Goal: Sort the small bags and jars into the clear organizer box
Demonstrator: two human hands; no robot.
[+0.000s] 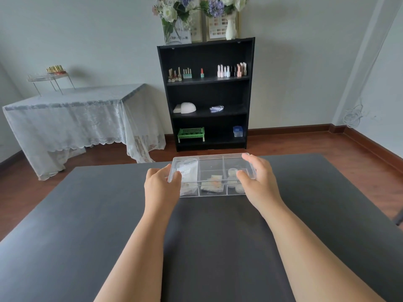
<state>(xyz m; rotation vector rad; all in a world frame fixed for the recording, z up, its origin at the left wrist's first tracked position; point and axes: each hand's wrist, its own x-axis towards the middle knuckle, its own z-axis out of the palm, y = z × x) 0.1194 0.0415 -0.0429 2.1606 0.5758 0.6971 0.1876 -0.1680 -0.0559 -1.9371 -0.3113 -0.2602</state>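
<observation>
white bag label [182,172], print seemingly there, too blurred to read

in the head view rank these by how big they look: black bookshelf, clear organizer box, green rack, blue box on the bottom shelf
1. black bookshelf
2. clear organizer box, though it sits nearer the camera
3. green rack
4. blue box

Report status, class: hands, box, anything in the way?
Left hand and right hand grip the box ends. Bags and jars inside. Table otherwise bare, nothing blocking.
</observation>
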